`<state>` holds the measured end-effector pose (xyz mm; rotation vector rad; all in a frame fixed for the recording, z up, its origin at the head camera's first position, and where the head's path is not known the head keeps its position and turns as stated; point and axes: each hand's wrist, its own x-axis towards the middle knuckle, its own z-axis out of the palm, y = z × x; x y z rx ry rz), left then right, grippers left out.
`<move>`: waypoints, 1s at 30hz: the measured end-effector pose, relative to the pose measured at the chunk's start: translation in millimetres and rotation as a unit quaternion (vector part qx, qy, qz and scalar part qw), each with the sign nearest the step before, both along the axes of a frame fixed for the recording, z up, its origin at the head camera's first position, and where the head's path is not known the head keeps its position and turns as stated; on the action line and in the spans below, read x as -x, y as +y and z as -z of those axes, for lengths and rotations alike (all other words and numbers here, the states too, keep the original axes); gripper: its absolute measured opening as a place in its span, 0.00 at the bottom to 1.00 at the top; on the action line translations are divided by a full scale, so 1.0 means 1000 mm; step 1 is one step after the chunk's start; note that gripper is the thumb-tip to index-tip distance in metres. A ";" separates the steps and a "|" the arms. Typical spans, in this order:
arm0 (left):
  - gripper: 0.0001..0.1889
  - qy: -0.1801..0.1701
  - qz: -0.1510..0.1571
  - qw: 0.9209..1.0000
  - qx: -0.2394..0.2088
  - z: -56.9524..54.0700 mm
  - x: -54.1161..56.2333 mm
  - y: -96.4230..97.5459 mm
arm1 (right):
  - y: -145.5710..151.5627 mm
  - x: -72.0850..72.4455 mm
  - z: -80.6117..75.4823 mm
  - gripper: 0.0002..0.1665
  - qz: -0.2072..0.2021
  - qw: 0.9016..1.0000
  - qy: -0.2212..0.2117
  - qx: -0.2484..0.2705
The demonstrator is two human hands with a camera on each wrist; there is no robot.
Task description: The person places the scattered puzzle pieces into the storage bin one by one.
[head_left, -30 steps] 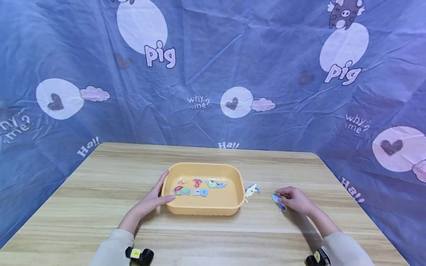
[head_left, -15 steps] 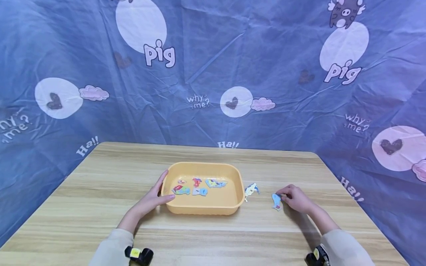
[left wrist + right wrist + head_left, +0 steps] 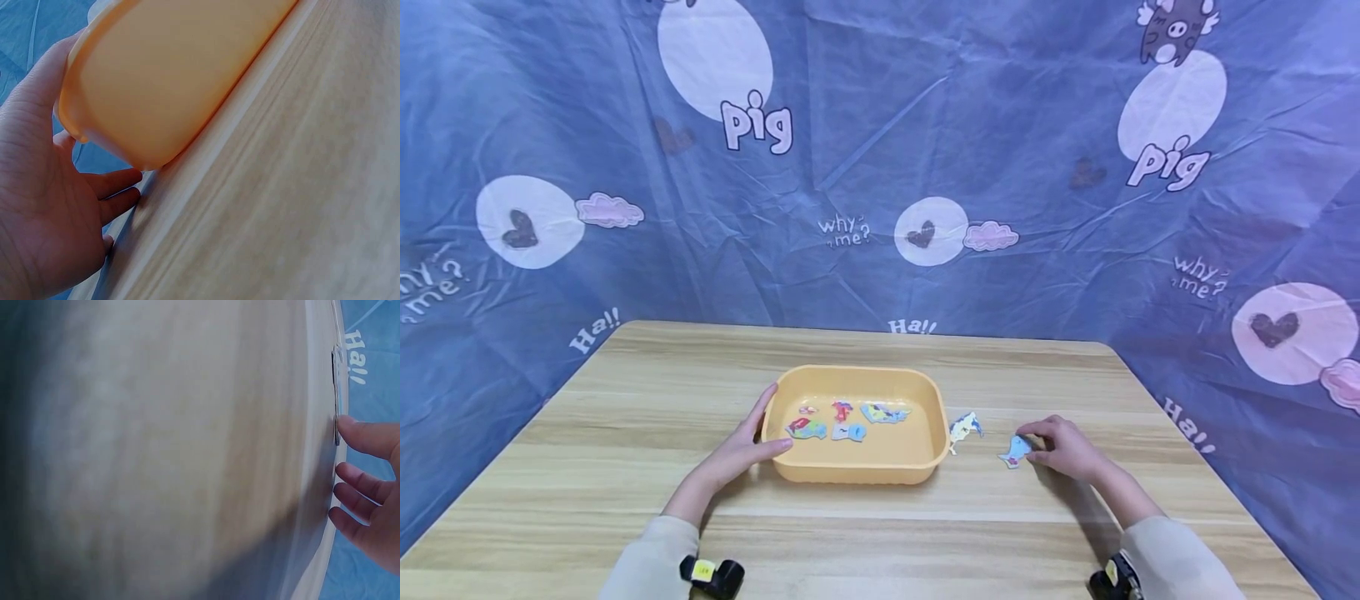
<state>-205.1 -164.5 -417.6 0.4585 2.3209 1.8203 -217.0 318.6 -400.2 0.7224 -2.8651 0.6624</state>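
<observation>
My left hand point(image 3: 739, 451) grips the left end of an orange-yellow plastic tray point(image 3: 868, 475), thumb over its rim and fingers along the outside wall. Inside, toward the back left, lie several small flat puzzle pieces in red, green, yellow and blue, among them a blue-and-yellow piece point(image 3: 885, 413). Right of the tray, my right hand point(image 3: 1066, 452) pinches the edge of a light-blue puzzle piece point(image 3: 1017, 450) lying on the table. In the right wrist view the thumb point(image 3: 359, 432) touches this thin piece, and the other fingers rest loosely bent near the tabletop.
Beside the tray's right wall lies a cream-and-blue puzzle piece point(image 3: 966, 429), between the tray and my right hand. The wooden table point(image 3: 880, 542) reaches back to a blue patterned cloth point(image 3: 880, 167) hanging behind and at both sides.
Under my right hand's fingers the light-blue piece has turned, its red-marked end swinging to the left, and has shifted slightly left. My left hand and the tray have stayed in place.
</observation>
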 end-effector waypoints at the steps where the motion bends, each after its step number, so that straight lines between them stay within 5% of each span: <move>1: 0.46 -0.001 0.000 1.000 0.000 0.000 0.000 0.000 | 0.000 0.000 0.000 0.19 -0.001 1.000 -0.004 -0.001; 17: 0.46 -0.006 -0.002 1.000 -0.001 0.000 0.000 0.000 | 0.000 0.001 0.003 0.18 0.033 0.999 -0.025 -0.008; 30: 0.46 -0.008 -0.006 1.000 0.013 0.001 0.001 0.000 | 0.001 0.001 0.012 0.15 0.010 0.998 0.056 -0.017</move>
